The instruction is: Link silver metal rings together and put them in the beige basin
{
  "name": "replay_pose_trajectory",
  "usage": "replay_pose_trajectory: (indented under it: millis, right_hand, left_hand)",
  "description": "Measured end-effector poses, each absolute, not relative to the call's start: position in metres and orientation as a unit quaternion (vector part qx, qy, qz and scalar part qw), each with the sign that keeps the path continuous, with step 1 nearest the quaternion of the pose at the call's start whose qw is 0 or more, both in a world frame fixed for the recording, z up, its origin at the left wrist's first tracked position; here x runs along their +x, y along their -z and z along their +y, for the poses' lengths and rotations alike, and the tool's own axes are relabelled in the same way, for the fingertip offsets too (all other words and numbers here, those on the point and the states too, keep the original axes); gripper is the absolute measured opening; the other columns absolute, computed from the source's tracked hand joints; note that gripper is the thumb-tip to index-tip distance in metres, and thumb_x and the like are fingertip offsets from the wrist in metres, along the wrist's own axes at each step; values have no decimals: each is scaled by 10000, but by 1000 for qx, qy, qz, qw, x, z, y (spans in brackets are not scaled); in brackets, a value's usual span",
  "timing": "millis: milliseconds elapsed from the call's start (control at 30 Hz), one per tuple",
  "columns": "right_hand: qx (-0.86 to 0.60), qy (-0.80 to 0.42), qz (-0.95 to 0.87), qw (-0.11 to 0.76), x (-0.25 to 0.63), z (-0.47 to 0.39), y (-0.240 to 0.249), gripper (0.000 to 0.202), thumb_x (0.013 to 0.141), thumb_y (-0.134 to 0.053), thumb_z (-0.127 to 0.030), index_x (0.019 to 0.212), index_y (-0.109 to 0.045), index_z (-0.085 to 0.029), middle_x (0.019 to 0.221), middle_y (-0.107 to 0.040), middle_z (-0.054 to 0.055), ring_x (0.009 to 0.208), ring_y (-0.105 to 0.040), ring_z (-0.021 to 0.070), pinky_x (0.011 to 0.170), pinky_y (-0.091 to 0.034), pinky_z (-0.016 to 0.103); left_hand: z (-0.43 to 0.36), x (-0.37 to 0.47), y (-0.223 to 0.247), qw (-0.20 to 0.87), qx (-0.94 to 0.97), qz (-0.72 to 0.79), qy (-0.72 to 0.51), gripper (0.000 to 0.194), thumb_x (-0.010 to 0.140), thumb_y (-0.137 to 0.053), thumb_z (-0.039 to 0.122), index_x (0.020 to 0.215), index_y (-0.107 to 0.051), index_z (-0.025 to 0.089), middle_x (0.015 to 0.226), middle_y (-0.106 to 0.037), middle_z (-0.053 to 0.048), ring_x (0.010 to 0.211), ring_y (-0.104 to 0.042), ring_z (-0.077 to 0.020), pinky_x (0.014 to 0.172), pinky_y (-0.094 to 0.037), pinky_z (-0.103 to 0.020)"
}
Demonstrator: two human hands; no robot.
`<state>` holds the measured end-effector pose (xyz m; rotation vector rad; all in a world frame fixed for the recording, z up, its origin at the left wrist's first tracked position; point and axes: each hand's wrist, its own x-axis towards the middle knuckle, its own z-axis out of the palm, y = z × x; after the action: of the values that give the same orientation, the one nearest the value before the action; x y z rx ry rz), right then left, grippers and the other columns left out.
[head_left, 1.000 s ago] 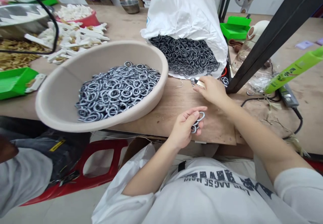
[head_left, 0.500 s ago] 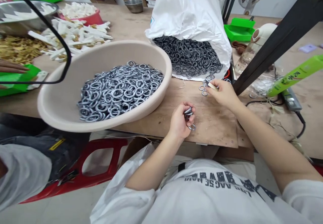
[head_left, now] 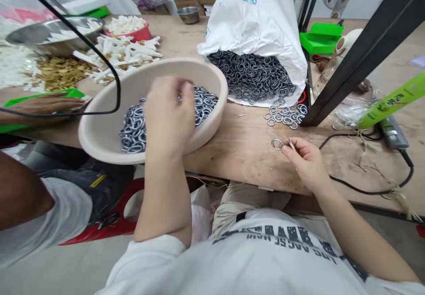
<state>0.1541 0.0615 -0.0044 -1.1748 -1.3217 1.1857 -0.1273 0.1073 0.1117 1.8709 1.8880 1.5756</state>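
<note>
My left hand [head_left: 171,109] is over the beige basin [head_left: 96,137], smeared by motion. Its fingers point away from me, and whether anything is in them cannot be made out. Beneath it lies a heap of metallic grey rings [head_left: 133,131]. My right hand [head_left: 307,164] is closed above the table front, pinching one grey ring [head_left: 272,145] at its edge. A slim, pale pointed piece [head_left: 291,144] also shows between those fingers; its kind is unclear. Several loose rings [head_left: 287,116] lie on the table beyond this hand, by the mouth of a white sack [head_left: 255,25] full of darker rings [head_left: 252,75].
A black metal post [head_left: 352,60] slants up at the right, near a power strip [head_left: 393,131] and its cable. A black rod [head_left: 117,91] crosses the left side. Another person's hand [head_left: 49,104] rests at a green tray [head_left: 75,92]. White pieces [head_left: 129,58] are piled behind the basin.
My left hand, closed round several rings before, has swung left over the basin. My right hand has come back from the loose rings towards me, with a ring now in its fingers.
</note>
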Motion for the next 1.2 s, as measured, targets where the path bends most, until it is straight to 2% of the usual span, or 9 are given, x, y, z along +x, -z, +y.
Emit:
replay_pose_trajectory:
  millis: [67,100,167,300,433,533,667,800,1200]
  right_hand:
    - [-472,-500,-528,498,152,57,2,225,854,-711,-421,957,-703,-221,851,-684,11,714,-560,136,661,-429,264]
    - [-466,-503,-519,510,150,54,0,231,847,-717,-429,955,-702,-225,854,-687,13,698,-556,134,643,-429,262]
    - [-458,-496,-506,537,146,48,-3,238,842,-718,-444,960,-699,-238,861,-688,18,683,-556,138,617,-433,265]
    - [-453,-428,-534,572,141,38,-7,203,878,-680,-436,980,-697,-260,877,-672,28,755,-599,173,685,-486,308]
    - [-453,-330,-613,557,143,32,-5,101,864,-716,-348,839,-697,-252,831,-623,19,821,-595,189,777,-491,342]
    - [-454,-320,-617,558,146,30,-5,79,848,-741,-313,874,-687,-262,828,-592,3,788,-569,170,742,-476,322]
    - [-418,-363,-626,550,148,35,-9,256,838,-757,-314,1080,-683,-281,935,-608,10,822,-583,163,741,-478,311]
    - [-414,-373,-647,520,150,44,-14,150,899,-685,-371,971,-709,-242,894,-631,24,835,-609,179,766,-481,327]
    - [-472,-186,-800,320,153,29,-23,340,980,-508,-459,741,-547,-220,716,-576,17,625,-490,150,587,-291,306]
  left_hand:
    - [101,-120,-108,-9,643,652,-402,191,867,-664,387,979,-705,237,1391,-600,-71,1436,-320,-388,1178,-176,-611]
    - [95,-109,-104,-10,653,638,-408,201,861,-671,407,985,-711,254,1423,-580,-58,1473,-255,-391,1182,-149,-624]
    - [78,-77,-90,63,673,565,-473,238,872,-657,438,1018,-714,258,1370,-612,-63,1441,-324,-351,1170,-229,-585]
    - [44,-13,-48,382,652,434,-490,306,951,-538,449,985,-724,209,1026,-704,-76,1029,-608,-229,982,-434,-364]
    - [36,9,-17,571,473,412,-530,383,886,-613,535,782,-663,170,770,-603,-21,721,-504,-131,707,-423,-237]
    - [37,7,-11,609,430,395,-537,373,877,-644,505,735,-605,162,747,-553,0,687,-460,-101,670,-401,-213]
    - [35,6,-9,645,413,382,-517,358,867,-660,490,747,-615,155,685,-526,10,644,-461,-93,629,-397,-211]
    - [31,11,-7,677,369,370,-518,389,867,-643,516,720,-578,162,633,-492,19,576,-430,-88,555,-378,-214]
    - [35,12,-6,679,287,409,-538,423,773,-746,508,669,-523,165,578,-456,51,508,-393,-58,479,-333,-192]
